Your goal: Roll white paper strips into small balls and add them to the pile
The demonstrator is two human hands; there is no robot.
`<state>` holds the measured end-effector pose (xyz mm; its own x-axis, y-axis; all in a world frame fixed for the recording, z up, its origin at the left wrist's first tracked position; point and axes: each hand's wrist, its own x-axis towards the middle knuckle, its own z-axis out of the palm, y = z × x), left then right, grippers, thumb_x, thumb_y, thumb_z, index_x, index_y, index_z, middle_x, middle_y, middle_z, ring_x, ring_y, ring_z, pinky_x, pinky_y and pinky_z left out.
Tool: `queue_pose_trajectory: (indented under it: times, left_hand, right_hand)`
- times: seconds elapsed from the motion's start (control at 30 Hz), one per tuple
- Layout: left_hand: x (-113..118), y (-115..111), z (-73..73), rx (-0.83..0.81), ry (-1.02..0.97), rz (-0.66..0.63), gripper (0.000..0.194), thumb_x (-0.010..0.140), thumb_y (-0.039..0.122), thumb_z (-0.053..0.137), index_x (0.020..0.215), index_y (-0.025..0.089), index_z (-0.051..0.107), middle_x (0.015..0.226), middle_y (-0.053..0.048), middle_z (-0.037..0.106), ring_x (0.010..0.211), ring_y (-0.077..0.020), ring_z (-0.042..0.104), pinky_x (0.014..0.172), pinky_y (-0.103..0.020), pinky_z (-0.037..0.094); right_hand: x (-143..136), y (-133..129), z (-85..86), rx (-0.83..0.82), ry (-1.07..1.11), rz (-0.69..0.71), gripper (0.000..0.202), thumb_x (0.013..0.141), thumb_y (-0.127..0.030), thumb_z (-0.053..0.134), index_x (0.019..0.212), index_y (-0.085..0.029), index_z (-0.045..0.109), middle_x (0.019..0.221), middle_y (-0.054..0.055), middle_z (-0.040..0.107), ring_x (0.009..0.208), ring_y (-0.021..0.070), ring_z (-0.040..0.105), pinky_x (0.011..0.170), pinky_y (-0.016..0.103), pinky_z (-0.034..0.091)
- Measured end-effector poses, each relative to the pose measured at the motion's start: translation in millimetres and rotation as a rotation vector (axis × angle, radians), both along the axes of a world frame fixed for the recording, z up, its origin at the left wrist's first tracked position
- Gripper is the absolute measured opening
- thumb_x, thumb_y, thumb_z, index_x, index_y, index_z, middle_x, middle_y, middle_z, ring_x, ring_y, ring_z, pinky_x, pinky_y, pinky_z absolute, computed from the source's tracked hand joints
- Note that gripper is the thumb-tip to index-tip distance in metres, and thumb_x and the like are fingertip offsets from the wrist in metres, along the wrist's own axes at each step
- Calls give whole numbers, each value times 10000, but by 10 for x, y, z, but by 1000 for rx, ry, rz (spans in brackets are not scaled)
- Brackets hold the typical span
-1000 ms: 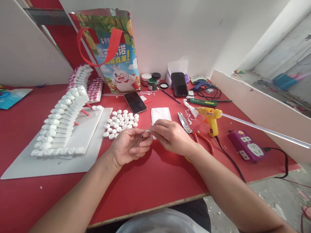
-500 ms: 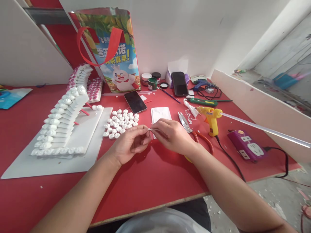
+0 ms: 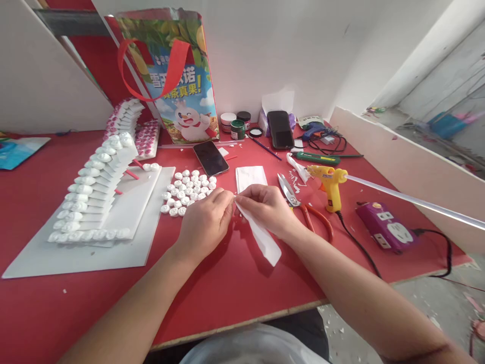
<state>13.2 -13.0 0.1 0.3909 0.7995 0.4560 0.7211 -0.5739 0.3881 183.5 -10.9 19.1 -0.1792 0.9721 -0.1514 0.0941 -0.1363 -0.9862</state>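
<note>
A white paper strip (image 3: 264, 241) hangs from my fingertips and slants down to the right above the red table. My right hand (image 3: 265, 208) pinches its upper end. Pressed close against that end, my left hand (image 3: 207, 222) has its fingers closed on the strip too; the exact grip is hidden. Behind my hands lies a stack of white paper (image 3: 250, 176). Several small white rolled roses (image 3: 185, 191) sit beside my left hand. Right of my right hand are scissors (image 3: 288, 190) and red-handled pliers (image 3: 322, 220).
At the left, a white rose-edged model (image 3: 102, 192) stands on a white board (image 3: 129, 255). A phone (image 3: 211, 158), paint jars (image 3: 237, 129) and a colourful bag (image 3: 185, 86) are behind. A yellow glue gun (image 3: 331, 187) and purple power socket (image 3: 384, 227) are at the right.
The paper strip now hangs down to the right, where only a thin bit showed between my fingertips. My left hand has turned so that its back faces up.
</note>
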Motion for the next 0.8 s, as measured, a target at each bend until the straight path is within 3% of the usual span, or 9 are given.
queue_pose_trajectory:
  times: [0.23, 0.43, 0.63, 0.8]
  left_hand:
    - [-19, 44, -128, 388, 190, -25, 199, 992, 70, 475, 880, 146, 620, 720, -27, 643, 579, -140, 599, 504, -276, 353]
    - [-24, 66, -189, 541, 231, -52, 137, 1000, 80, 514, 1051, 107, 638, 756, -41, 711, 576, -141, 659, 488, -268, 409]
    - [-1, 66, -190, 486, 150, -5, 150, 1012, 118, 510, 983, 125, 657, 734, -39, 720, 583, -141, 669, 516, -260, 435]
    - [49, 31, -162, 311, -58, 5, 173, 994, 127, 537, 848, 173, 618, 696, -10, 695, 607, -132, 643, 573, -246, 456]
  right_hand:
    - [-31, 3, -11, -215, 218, -39, 134, 801, -260, 665, 711, -178, 610, 607, 23, 695, 557, 170, 683, 545, 263, 531]
    - [-26, 19, -41, -111, 193, -69, 108, 736, -157, 625, 637, -166, 583, 557, -14, 644, 467, 87, 565, 488, 204, 438]
    - [-40, 53, -114, -116, 127, -83, 106, 756, -211, 648, 675, -172, 591, 554, -24, 630, 475, 103, 567, 525, 236, 456]
    - [-40, 36, -198, 124, -75, -108, 130, 754, -272, 642, 669, -187, 592, 581, -33, 601, 549, 108, 530, 552, 245, 409]
